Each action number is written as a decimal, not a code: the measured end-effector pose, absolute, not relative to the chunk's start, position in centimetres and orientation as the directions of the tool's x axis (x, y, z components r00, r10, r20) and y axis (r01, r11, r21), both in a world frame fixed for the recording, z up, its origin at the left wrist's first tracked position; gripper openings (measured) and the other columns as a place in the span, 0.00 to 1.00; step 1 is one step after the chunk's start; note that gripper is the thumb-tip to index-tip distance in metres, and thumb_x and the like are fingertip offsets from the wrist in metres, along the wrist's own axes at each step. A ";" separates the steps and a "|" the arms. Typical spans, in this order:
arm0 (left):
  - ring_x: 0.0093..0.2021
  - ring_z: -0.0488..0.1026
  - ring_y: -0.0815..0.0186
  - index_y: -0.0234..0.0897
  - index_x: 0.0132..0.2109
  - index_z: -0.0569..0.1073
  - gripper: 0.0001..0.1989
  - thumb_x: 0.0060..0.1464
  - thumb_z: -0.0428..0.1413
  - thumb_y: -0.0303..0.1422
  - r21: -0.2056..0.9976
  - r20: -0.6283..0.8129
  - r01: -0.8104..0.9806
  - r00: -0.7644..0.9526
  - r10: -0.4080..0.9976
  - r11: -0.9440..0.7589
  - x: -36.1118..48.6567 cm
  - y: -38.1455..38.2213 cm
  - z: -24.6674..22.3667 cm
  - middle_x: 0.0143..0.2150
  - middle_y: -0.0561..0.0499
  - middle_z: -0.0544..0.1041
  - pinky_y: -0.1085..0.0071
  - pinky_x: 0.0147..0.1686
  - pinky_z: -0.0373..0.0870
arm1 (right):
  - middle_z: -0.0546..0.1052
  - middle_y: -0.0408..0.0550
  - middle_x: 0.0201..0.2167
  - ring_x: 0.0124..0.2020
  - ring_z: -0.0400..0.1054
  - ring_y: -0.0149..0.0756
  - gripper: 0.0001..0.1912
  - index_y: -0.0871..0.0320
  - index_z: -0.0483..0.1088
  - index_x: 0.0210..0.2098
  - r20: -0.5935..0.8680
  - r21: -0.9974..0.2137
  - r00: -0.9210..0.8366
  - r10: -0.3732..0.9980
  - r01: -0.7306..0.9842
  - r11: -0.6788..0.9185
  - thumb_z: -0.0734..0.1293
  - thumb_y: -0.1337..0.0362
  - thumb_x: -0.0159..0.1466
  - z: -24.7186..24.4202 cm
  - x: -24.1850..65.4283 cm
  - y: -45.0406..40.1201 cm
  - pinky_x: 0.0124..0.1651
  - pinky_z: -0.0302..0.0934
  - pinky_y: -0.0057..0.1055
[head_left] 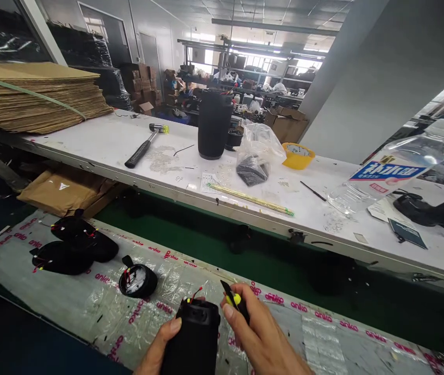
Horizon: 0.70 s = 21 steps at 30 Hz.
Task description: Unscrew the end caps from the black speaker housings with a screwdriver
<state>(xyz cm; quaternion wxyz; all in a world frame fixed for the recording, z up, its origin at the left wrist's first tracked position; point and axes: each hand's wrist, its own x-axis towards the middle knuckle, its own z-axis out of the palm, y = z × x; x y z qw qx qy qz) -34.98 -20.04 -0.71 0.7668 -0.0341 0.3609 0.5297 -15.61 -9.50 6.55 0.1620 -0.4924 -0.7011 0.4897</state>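
My left hand (163, 338) is closed around a black cylindrical fabric-covered housing (192, 344), thumb on its near left side. A thin red wire (195, 294) with a small tip sticks up from the housing's top end. Just right of it, my right hand (258, 330) pinches a small black-and-yellow object (234, 300) between thumb and fingers; its exact kind is unclear, and a flat black piece juts from its upper left. A small gap separates it from the housing. To the left lie a round black part with a whitish inside (138, 281) and several dark housings (63, 258) with coloured wires.
The plastic-covered lower surface (104, 307) bears pink lettering. On the white bench (108, 140) beyond stand a mallet (147, 146), a black cylinder (214, 125), a bagged dark part (253, 169), a tape roll (299, 155) and a plastic bottle (393, 166). Stacked cardboard (38, 96) sits left.
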 end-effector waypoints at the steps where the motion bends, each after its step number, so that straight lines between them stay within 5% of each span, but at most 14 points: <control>1: 0.41 0.82 0.54 0.28 0.50 0.84 0.28 0.60 0.61 0.51 0.302 -0.597 -0.832 0.216 0.773 0.465 -35.0 -20.2 -0.6 0.40 0.38 0.87 0.64 0.45 0.74 | 0.79 0.46 0.50 0.49 0.74 0.44 0.18 0.45 0.71 0.55 -0.239 -0.827 -0.489 0.839 0.555 0.088 0.60 0.44 0.74 6.7 -15.3 -9.6 0.48 0.64 0.35; 4: 0.43 0.80 0.53 0.25 0.47 0.85 0.28 0.58 0.62 0.51 0.351 -0.551 -0.817 0.215 0.807 0.457 -35.1 -20.1 -0.3 0.41 0.38 0.86 0.64 0.48 0.73 | 0.79 0.43 0.53 0.52 0.74 0.44 0.14 0.42 0.70 0.56 -0.174 -0.737 -0.672 0.720 0.574 0.358 0.60 0.51 0.76 6.9 -14.7 -9.4 0.51 0.63 0.36; 9: 0.40 0.78 0.56 0.30 0.43 0.86 0.24 0.53 0.67 0.49 0.431 -0.519 -0.803 0.154 0.841 0.413 -35.0 -20.0 -0.3 0.37 0.44 0.86 0.66 0.45 0.72 | 0.80 0.44 0.36 0.32 0.78 0.42 0.12 0.52 0.70 0.52 -0.100 -0.312 -0.854 0.511 0.515 0.799 0.69 0.66 0.70 6.5 -14.7 -9.4 0.29 0.56 0.33; 14: 0.39 0.77 0.58 0.32 0.44 0.86 0.27 0.50 0.69 0.52 0.385 -0.544 -0.807 0.193 0.817 0.448 -35.0 -20.3 -0.8 0.36 0.46 0.85 0.67 0.42 0.72 | 0.77 0.40 0.29 0.24 0.73 0.39 0.14 0.52 0.67 0.47 -0.003 -0.135 -0.883 0.469 0.466 0.875 0.74 0.65 0.65 6.2 -14.7 -10.0 0.22 0.44 0.35; 21: 0.57 0.78 0.41 0.38 0.63 0.76 0.34 0.53 0.68 0.48 0.545 -0.501 -0.741 0.088 0.861 0.393 -35.5 -21.7 -1.5 0.55 0.39 0.84 0.53 0.58 0.70 | 0.76 0.42 0.29 0.22 0.72 0.39 0.18 0.53 0.63 0.46 -0.028 -0.014 -0.900 0.435 0.435 0.900 0.72 0.71 0.61 4.9 -14.3 -10.3 0.21 0.40 0.37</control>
